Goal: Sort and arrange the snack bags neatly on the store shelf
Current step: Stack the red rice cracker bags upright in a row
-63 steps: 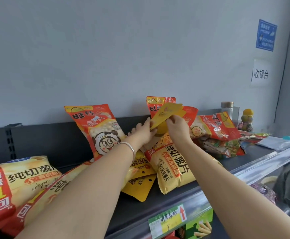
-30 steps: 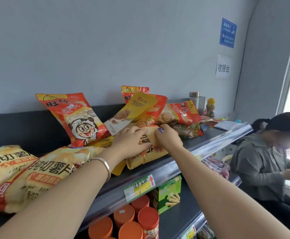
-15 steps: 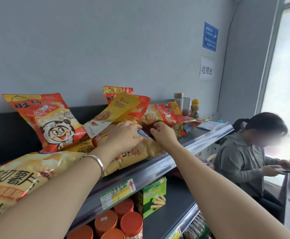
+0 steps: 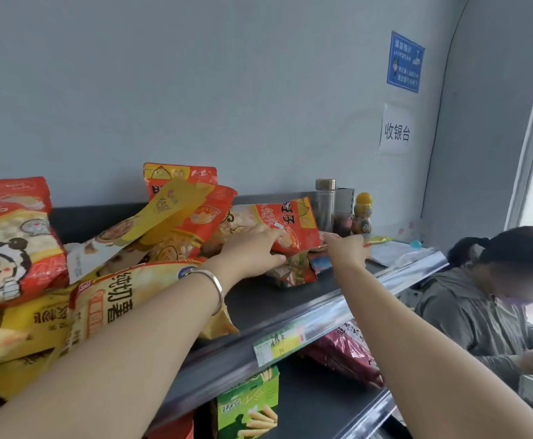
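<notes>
Left hand (image 4: 252, 248) pinching red bag (image 4: 293, 223) on shelf (image 4: 259, 299), right hand (image 4: 346, 250) over small packets (image 4: 293, 270), grip cannot be told, chip bag (image 4: 125, 299) left

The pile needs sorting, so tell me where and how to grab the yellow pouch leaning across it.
Pinch the yellow pouch by its upper end, from the front and above: that end sticks up free over the red bags; its lower white end sits low among other bags.
</notes>
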Demonstrator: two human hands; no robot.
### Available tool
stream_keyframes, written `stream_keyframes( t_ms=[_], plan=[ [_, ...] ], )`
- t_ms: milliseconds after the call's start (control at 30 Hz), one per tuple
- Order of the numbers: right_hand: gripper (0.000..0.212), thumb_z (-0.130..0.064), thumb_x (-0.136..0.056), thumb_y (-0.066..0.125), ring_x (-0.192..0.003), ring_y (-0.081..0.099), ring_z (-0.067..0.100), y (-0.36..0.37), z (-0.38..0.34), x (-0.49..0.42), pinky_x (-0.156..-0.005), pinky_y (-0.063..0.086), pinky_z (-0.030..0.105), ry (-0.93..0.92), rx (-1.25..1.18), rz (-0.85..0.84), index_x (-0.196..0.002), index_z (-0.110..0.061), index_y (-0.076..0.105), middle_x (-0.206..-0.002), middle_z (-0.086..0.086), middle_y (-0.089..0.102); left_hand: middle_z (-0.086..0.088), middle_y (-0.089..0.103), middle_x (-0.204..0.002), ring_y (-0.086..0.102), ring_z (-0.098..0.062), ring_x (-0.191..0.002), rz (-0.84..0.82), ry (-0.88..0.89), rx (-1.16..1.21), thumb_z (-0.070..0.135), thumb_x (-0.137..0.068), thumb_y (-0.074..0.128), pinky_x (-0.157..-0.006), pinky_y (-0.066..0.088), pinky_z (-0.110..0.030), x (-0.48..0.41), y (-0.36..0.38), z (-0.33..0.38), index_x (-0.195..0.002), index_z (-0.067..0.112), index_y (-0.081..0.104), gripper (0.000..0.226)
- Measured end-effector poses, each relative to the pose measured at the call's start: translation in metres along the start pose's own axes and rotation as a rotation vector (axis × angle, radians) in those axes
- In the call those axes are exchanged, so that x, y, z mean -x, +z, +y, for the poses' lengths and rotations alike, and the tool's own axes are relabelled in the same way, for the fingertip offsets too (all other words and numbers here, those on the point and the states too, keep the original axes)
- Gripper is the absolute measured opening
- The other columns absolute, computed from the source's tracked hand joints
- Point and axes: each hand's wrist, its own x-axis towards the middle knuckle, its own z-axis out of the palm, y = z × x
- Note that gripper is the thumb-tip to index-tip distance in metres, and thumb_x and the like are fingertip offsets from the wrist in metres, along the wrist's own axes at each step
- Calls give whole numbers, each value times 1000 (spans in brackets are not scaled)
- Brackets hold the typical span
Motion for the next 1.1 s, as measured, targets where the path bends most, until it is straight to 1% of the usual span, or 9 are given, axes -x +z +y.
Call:
stream_keyframes(
  t_ms=[100,200,267,367,467,567,700,800,1100],
  plan=[
    [51,-24,-84,64,-116,59,37,13,10,-26,-90,52,44,119,-344,-225,-129,-2,53,-131,21,58,-2,34,-149,33,-24,-136,-23,-18,-48,42,-94,48,-105,36,-44,-19,13,4,-146,31,29,57],
    [36,-29,-88,64,-105,63,35,23,13,-34,-86,55,47,279,-447,-362,-116,-9,54,-116,15,63,-2,31,-151,28,-25,-138,-38,-27,-119,39,-96,46,-110,30,-46,-33,25,3,-146,32,26,55],
    [38,-25,-90,64,-101,62,33,27,10,-35,-73,55,41,299,-441,-391,-122,-9,52,-119,13,61,-2,23,-155,19,-26,-143,-57,-42,-151,39,-97,42,-114,23,-46,-42,31,0,-147,33,22,54],
    [41,-8,-98,45,-122,55,36,31,8,-42,-67,49,36,196,-390,-422,-138,0,44,-138,20,51,-1,5,-160,1,-29,-147,-83,-58,-194,39,-99,39,-117,11,-49,-54,36,-3,-150,36,13,57],
    [34,-3,-98,42,-108,59,32,35,11,-50,-82,49,34,143,-303,-311,-131,3,49,-132,22,55,-2,-4,-161,-7,-32,-146,-106,-57,-276,35,-99,41,-117,3,-52,-63,38,-3,-150,37,7,61],
    [22,-6,-98,43,-95,58,31,33,14,-58,-80,52,36,108,-282,-190,-112,1,58,-109,15,60,-5,-9,-160,-9,-38,-145,-97,-47,-357,35,-99,42,-114,0,-60,-71,38,-2,-150,38,3,65],
    [21,-14,-99,45,-95,65,35,22,13,-64,-86,56,47,46,-325,-63,-98,-2,62,-103,16,66,-13,-7,-159,-1,-48,-142,-65,-38,-450,32,-102,35,-109,10,-70,-79,43,1,-151,33,-4,62],
    [24,-15,-101,40,-86,63,30,6,13,-68,-84,55,43,-44,-389,39,-86,-8,57,-89,10,65,-15,-3,-159,4,-50,-141,-65,-50,-468,31,-102,32,-107,16,-71,-82,48,2,-151,31,-2,59],
    [33,-23,-105,35,-89,53,19,-39,5,-76,-76,42,31,-238,-525,300,-116,-3,60,-100,4,57,-9,25,-153,27,-39,-137,-197,98,-472,37,-97,44,-102,34,-61,-79,64,5,-146,32,24,53]
  ],
)
